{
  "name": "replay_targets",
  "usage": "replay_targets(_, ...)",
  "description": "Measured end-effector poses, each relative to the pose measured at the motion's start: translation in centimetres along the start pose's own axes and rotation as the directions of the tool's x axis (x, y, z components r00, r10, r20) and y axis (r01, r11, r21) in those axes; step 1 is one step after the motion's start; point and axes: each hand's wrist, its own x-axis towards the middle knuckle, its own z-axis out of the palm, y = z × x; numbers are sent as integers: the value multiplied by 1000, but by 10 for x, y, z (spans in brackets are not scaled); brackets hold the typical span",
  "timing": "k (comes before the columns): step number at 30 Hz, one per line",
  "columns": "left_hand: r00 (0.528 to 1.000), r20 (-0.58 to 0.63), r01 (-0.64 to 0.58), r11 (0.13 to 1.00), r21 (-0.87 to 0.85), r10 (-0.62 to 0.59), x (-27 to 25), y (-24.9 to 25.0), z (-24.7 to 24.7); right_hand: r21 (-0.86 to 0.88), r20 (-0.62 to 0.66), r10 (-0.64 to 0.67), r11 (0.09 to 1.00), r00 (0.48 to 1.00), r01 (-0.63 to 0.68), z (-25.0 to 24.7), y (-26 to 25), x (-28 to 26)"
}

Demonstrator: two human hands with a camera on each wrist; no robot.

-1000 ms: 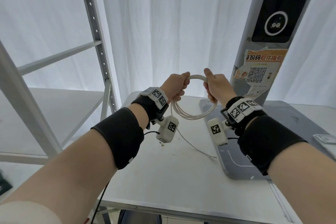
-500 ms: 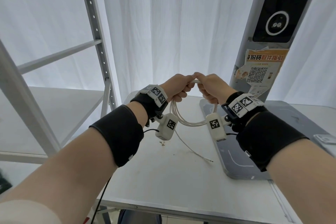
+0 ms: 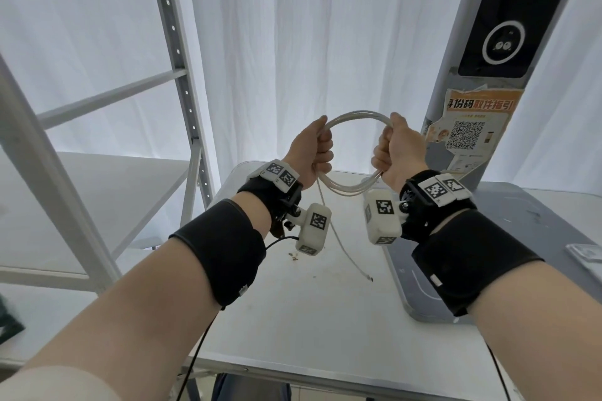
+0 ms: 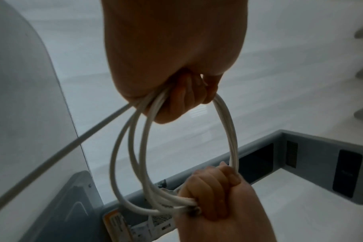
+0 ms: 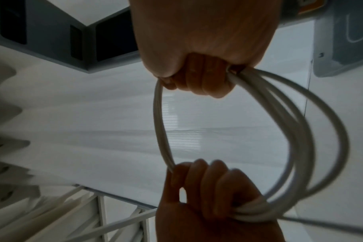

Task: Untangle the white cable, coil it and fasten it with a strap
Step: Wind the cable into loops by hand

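Observation:
The white cable point(image 3: 353, 115) forms a round coil of several loops held upright in the air above the white table point(image 3: 325, 319). My left hand point(image 3: 314, 148) grips the coil's left side in a fist, and my right hand point(image 3: 392, 148) grips its right side the same way. A loose tail point(image 3: 345, 251) hangs from the left hand down to the table, ending in a small plug point(image 3: 369, 278). The coil point(image 4: 135, 155) and both fists show in the left wrist view, and the coil point(image 5: 280, 139) in the right wrist view. No strap is in sight.
A grey kiosk column point(image 3: 508, 75) with a QR poster stands on a grey base point(image 3: 404, 277) at the table's right. A metal shelf frame point(image 3: 182, 75) rises at the left. White curtains hang behind. Small crumbs point(image 3: 294, 258) lie on the table.
My hands, close together on a flattened coil half a second ago, have risen and moved apart, spreading the coil into a wide round ring.

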Motion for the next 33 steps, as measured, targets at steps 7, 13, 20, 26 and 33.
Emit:
replay_targets(7,997,-70,-35,996,-88,29,-1,-5,5,155,-54,-3,988,999,11,3,6,-1)
replay_targets(13,992,-104,-73,997,-29,70,1,2,6,78,19,-19,997,1000,18,-1,11,-3)
replay_targets(20,972,-94,-183,948,261,214,-3,6,6,-122,63,-77,989,995,85,-1,2,-7)
replay_targets(26,976,8,-192,838,511,219,-4,10,5,-488,152,-106,856,983,168,-1,-7,-8)
replay_targets(33,984,55,-173,864,472,167,-5,7,6,-468,161,-122,865,979,184,3,-8,-11)
